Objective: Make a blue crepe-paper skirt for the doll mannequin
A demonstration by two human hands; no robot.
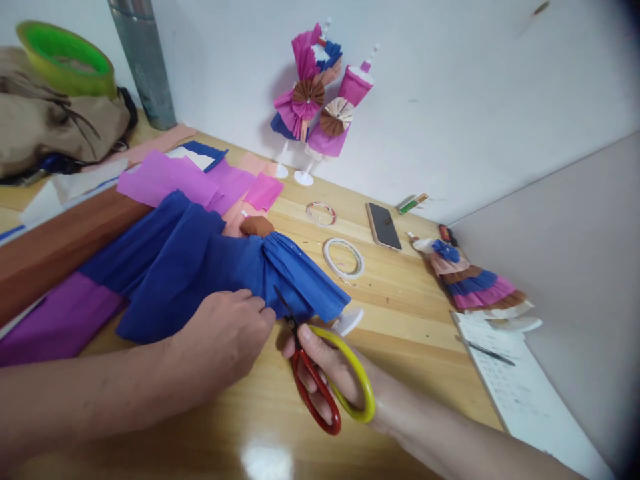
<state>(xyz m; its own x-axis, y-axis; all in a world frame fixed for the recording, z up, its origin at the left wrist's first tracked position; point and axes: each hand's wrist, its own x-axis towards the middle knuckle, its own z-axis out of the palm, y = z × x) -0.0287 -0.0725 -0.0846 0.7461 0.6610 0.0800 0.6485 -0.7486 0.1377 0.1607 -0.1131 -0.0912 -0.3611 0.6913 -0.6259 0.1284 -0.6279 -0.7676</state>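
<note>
My left hand (227,331) is closed on the near edge of a wide sheet of blue crepe paper (200,260). The sheet joins a gathered blue skirt (305,273) on a small figure with a brown top (257,227). This figure lies on its side, its white round base (349,321) towards the right. In my right hand (325,367) is a pair of scissors (313,370) with one red and one yellow handle. Thumb and fingers sit in the loops. The dark blades point up-left and meet the skirt's lower edge, close to my left fingers.
Purple paper pieces (170,177) and a brown strip (65,247) lie left. Tape rolls (361,265), a phone (384,227) and a dressed figure (475,283) are right, near a written sheet (525,380). Two dressed figures (307,100) stand by the wall; a bottle (150,73) is back left.
</note>
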